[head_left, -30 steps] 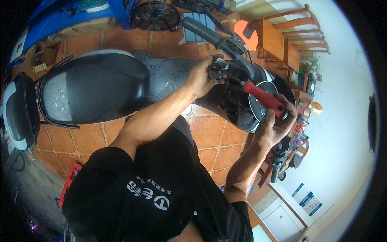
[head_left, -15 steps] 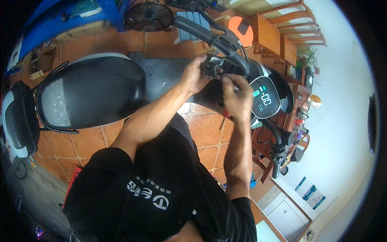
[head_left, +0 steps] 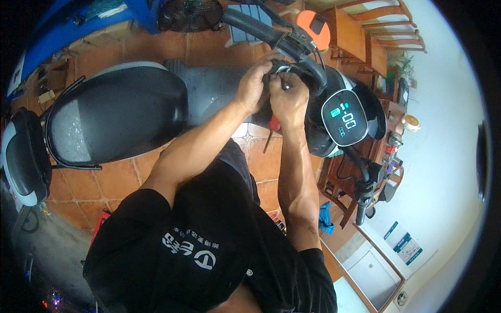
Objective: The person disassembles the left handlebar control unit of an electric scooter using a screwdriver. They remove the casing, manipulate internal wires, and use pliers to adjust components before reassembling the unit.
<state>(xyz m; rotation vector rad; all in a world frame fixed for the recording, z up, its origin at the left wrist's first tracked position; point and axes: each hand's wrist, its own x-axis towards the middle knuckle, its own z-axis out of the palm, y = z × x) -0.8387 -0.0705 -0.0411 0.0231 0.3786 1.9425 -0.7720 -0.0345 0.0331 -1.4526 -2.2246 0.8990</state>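
Note:
An electric scooter stands across in front of me, with its grip and brake lever at the far side. My left hand [head_left: 253, 87] is closed round a black handlebar switch housing [head_left: 279, 67], partly hidden by my fingers, just below the handlebar [head_left: 253, 27]. My right hand [head_left: 290, 99] presses closed fingers against the same housing. Out of the little-finger side of its palm sticks a screwdriver [head_left: 274, 124] with a red handle, its thin shaft pointing back toward me. Whatever the right fingertips pinch is too small to make out.
The lit dashboard [head_left: 345, 118] is right of my hands, with the other handlebar grip [head_left: 361, 211] nearer me. The black seat [head_left: 120, 115] lies left. Beyond stand a fan [head_left: 190, 14], an orange-topped stool [head_left: 314, 30] and wooden chairs [head_left: 347, 36]. Tiled floor [head_left: 263, 164] shows below.
My right hand has moved left and away from me, onto the housing, and the screwdriver has come along with it. The handlebar and dashboard have turned slightly. My left hand keeps its hold.

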